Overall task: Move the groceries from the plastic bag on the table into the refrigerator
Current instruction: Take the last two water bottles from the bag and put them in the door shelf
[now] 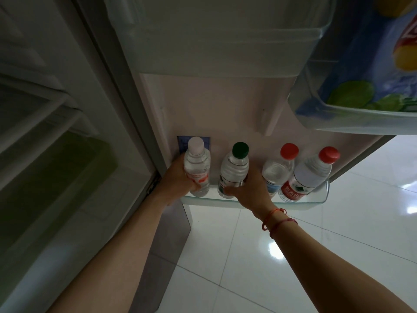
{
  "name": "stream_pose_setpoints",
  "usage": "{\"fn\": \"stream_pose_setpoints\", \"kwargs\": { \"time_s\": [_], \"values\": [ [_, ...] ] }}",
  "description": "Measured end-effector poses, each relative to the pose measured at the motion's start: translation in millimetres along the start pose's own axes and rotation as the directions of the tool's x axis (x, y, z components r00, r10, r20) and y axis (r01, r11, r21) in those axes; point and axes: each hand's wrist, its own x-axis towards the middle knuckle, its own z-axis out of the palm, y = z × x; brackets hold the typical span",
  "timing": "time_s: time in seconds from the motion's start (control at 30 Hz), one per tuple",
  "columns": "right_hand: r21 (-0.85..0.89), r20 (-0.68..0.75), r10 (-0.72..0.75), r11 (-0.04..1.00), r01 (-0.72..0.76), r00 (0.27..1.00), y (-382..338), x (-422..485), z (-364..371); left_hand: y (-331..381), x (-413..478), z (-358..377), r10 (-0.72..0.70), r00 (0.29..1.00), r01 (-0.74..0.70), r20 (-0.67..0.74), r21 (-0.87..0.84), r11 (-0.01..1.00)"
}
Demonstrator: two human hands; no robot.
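Door shelf [300, 201]: left grip [178, 177] clasping white-capped bottle [196, 163], right grip [252, 188] clasping green-capped bottle [234, 168]; risk: a sideways nudge could topple the neighbouring red-capped bottle [277, 171]

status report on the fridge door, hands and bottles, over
Left hand grips white-capped bottle, right hand grips green-capped bottle. Both upright in lower door shelf. Two red-capped bottles close beside right hand.

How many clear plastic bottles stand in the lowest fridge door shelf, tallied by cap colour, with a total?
white-capped clear plastic bottle: 1
green-capped clear plastic bottle: 1
red-capped clear plastic bottles: 2
Total: 4
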Motion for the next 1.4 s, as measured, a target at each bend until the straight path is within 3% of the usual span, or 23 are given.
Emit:
{"fn": "stream_pose_setpoints", "kwargs": {
  "time_s": [0.17,0.37,0.83,1.07,1.27,1.4],
  "values": [
    [0.059,-0.014,0.014,0.998,-0.013,1.0,-3.2,-1.6,0.4,-0.6,-0.4,0.9,0.002,1.0,-0.002,-0.005,-0.004,1.0],
    [0.009,0.02,0.003,1.0,-0.004,1.0,-7.4,-2.7,-1.1,4.6,-5.7,2.7,0.018,1.0,-0.018,0.002,0.001,1.0],
    [0.056,0.161,0.071,0.995,-0.081,0.984,-36.8,-25.7,-27.3,21.2,-46.9,4.1,0.069,0.995,-0.069,-0.078,-0.001,0.998],
    [-0.014,0.184,0.113,0.994,-0.112,0.976,-60.0,-56.7,-50.4,37.3,-93.3,-3.2,0.117,0.977,-0.086,-0.178,0.177,0.981],
    [-0.145,0.168,-0.043,0.987,0.068,0.985,-86.2,-93.9,-75.8,54.7,-144.6,-4.2,0.293,0.922,-0.194,-0.253,0.352,0.916],
    [-0.289,0.166,-0.121,0.943,0.166,0.979,-93.0,-112.6,-91.8,64.7,-172.3,-5.2,0.446,0.848,-0.22,-0.286,0.575,0.788]
  ]
}}
